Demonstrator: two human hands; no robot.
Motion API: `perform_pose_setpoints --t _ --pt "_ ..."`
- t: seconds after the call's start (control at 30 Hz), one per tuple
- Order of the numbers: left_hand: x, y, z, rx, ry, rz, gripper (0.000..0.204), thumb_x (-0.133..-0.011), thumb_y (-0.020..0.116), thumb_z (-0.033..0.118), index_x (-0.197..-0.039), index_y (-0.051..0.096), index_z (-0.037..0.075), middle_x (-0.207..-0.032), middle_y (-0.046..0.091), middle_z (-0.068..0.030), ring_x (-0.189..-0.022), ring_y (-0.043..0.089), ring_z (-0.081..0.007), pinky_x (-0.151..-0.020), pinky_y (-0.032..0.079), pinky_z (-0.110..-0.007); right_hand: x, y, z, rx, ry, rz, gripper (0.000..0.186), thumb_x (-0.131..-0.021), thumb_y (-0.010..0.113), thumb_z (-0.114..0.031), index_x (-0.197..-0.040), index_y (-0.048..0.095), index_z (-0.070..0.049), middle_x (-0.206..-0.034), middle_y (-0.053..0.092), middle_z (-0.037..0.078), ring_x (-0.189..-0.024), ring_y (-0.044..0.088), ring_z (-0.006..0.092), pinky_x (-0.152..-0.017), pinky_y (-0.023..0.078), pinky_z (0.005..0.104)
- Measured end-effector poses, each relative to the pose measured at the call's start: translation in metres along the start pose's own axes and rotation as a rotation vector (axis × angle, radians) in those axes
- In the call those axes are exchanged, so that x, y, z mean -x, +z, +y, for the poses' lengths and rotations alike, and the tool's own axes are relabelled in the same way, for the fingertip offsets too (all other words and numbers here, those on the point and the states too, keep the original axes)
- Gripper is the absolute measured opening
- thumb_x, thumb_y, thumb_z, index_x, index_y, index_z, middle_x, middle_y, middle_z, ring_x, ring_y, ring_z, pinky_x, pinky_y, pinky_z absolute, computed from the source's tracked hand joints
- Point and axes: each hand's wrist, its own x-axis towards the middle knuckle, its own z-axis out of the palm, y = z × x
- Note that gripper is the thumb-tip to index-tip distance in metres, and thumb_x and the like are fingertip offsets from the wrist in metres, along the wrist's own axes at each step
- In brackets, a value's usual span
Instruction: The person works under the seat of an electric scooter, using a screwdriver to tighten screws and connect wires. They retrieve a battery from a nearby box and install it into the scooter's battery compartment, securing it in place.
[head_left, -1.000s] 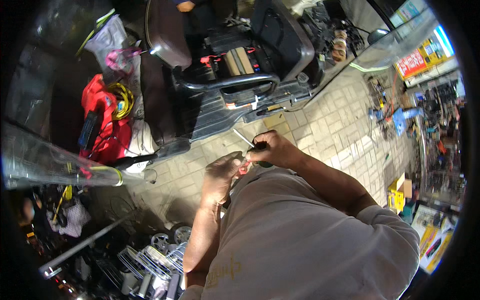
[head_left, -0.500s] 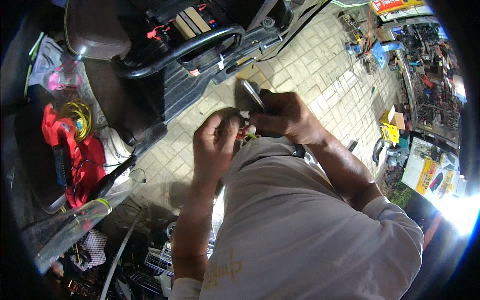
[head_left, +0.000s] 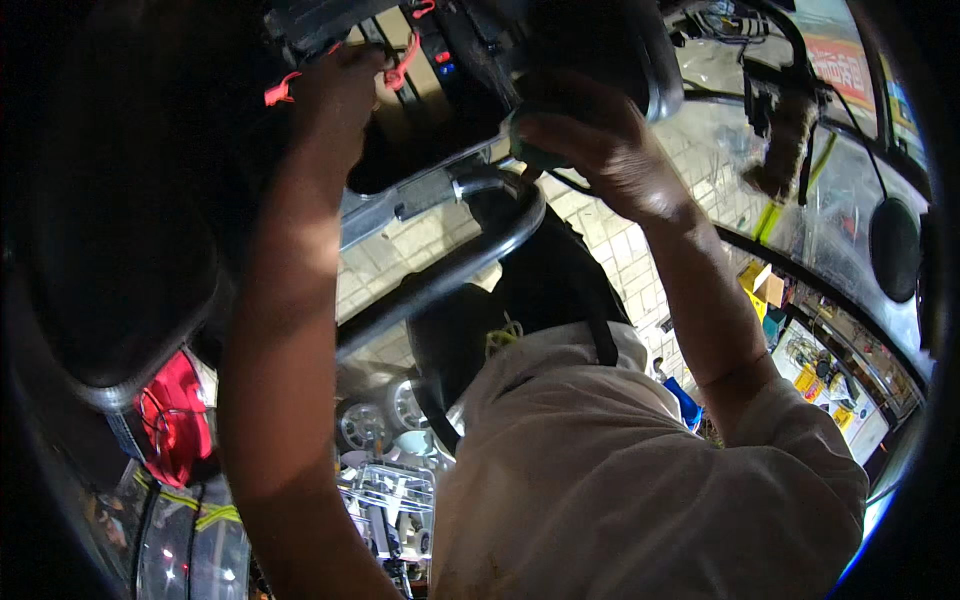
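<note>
Battery (head_left: 430, 88) at top centre; connector (head_left: 402, 68) over it, held by the left hand (head_left: 343, 92); right hand (head_left: 598, 132) to the battery's right, tool (head_left: 533, 145) within its grasp. Bar (head_left: 430, 288) slanting between battery and shirt (head_left: 640, 470), above the paving (head_left: 630, 262). Seat (head_left: 125, 275) at left, bag (head_left: 178, 430) below it; wheels (head_left: 365, 424) and rack (head_left: 392, 485) between left forearm (head_left: 285, 330) and shirt; carton (head_left: 769, 287) right of the right forearm (head_left: 700, 290), mirror (head_left: 895, 250) at far right.

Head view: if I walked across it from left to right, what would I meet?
Red bundle → left hand → right hand → yellow box → black oval thing.
</note>
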Motion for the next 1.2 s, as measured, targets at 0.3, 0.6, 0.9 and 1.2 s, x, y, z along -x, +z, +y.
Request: perform_pose_setpoints --t 0.3,0.6,0.9,1.2 --pt "-0.145 0.062 -0.156 0.191 -0.297 -0.074 0.009 -0.084 0.058 0.011 -0.084 0.066 0.009 -0.066 0.059 0.0035 -0.051 0.043 -0.0051 -0.046 0.03 -0.02 -0.116 0.019 0.129 0.793 0.101 0.137 0.049 -0.079 0.074 -0.032 -0.115 0.053 -0.005 -0.089 0.064 0.015 -0.08 0.065 0.0292 -0.071 0.053 0.0365" --pt "-0.207 0.097 -0.229 0.221 -0.106 -0.122 0.023 -0.086 0.062 0.018 -0.103 0.067 0.003 -0.072 0.057 0.003 -0.058 0.046 -0.0055 -0.052 0.037 -0.021 -0.172 0.023 0.217 0.938 0.135 0.381 0.058 -0.072 0.078 -0.027 -0.12 0.053 -0.005 -0.109 0.061 0.018 -0.098 0.061 0.0346 -0.082 0.051 0.04" --pt "-0.211 0.108 -0.231 0.058 -0.122 -0.142 0.025 -0.087 0.059 0.015 -0.107 0.067 0.002 -0.09 0.069 -0.0103 -0.078 0.059 -0.0144 -0.073 0.047 -0.031 -0.191 0.019 0.22 0.952 0.101 0.322 0.058 -0.067 0.079 -0.021 -0.119 0.056 -0.011 -0.106 0.062 0.016 -0.095 0.061 0.0341 -0.081 0.051 0.0404" --pt "-0.211 0.124 -0.23 0.253 -0.135 -0.018 0.021 -0.082 0.065 0.018 -0.096 0.071 0.004 -0.069 0.059 0.0023 -0.065 0.049 -0.0069 -0.06 0.04 -0.024 -0.2 0.022 0.219 0.954 0.165 0.291 0.045 -0.069 0.075 -0.02 -0.106 0.057 0.0 -0.102 0.061 0.02 -0.094 0.06 0.0366 -0.081 0.051 0.0421"
